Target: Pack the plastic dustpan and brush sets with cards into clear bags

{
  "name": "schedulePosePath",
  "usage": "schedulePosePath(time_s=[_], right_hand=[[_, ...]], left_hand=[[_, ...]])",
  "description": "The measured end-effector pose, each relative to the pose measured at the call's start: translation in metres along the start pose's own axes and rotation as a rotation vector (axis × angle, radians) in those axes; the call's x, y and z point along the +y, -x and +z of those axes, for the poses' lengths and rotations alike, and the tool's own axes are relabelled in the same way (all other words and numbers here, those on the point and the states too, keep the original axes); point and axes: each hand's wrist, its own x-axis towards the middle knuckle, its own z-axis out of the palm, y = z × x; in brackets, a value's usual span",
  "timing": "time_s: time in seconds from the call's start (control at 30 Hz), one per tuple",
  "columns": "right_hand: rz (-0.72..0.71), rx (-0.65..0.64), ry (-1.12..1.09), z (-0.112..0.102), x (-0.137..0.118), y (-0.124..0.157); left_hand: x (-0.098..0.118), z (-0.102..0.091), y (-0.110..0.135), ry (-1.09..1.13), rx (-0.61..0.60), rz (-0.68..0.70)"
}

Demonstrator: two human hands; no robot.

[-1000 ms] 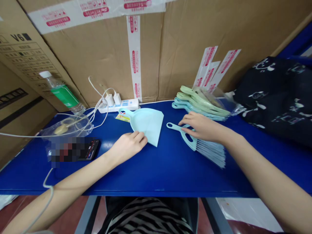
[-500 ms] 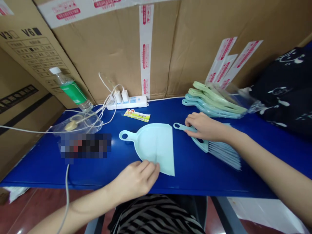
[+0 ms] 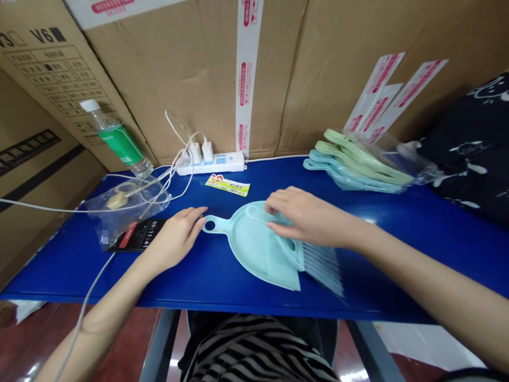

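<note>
A light-blue dustpan lies on the blue table, its ringed handle pointing left. At the tip of that handle is my left hand, thumb and fingers apart; whether they touch the ring I cannot tell. My right hand grips a light-blue hand brush by its handle, over the right part of the pan. Its pale bristles fan out past the pan's straight edge, toward the right and the table's front. My right fingers partly cover the brush handle.
Bagged green and blue dustpan sets lie at the back right, near a black patterned cloth. A power strip, a label card, a bottle and a phone are behind and left. A cable crosses my left forearm.
My right hand has brought the brush leftward, from beside the dustpan to over it. My left hand has left the pan's front rim and moved to its handle end.
</note>
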Motion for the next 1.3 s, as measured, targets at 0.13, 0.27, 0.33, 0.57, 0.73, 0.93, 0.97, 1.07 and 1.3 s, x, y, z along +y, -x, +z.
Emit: schedulePosePath(time_s=[0.13,0.27,0.33,0.57,0.73,0.93,0.97,1.07,1.3], right_hand=[[-0.039,-0.088,0.053,0.009,-0.026,-0.028],[-0.073,-0.074,0.135,0.02,-0.037,-0.046],[-0.107,-0.049,0.156,0.025,-0.038,-0.049],[-0.126,0.04,0.118,0.043,-0.035,-0.048],[-0.127,0.111,0.001,0.052,-0.034,-0.049],[-0.179,0.095,-0.134,0.045,-0.017,-0.015],[-0.166,0.05,-0.123,0.045,-0.014,-0.008],[-0.141,-0.098,-0.141,0.05,-0.008,0.01],[-0.139,-0.118,-0.226,0.063,-0.015,0.012]], left_hand=[[0.002,0.002,-0.001,0.14,-0.041,-0.017],[0.009,0.004,0.001,0.179,-0.024,-0.003],[0.008,0.005,0.002,0.201,-0.014,-0.002],[0.005,0.007,0.004,0.226,0.001,-0.003],[0.008,0.005,0.003,0.255,-0.019,-0.035],[0.011,0.004,-0.003,0.345,-0.051,-0.072],[0.011,0.004,-0.005,0.364,-0.057,-0.077],[0.014,0.007,-0.009,0.454,-0.111,-0.099],[0.015,0.016,-0.009,0.81,-0.3,-0.189]])
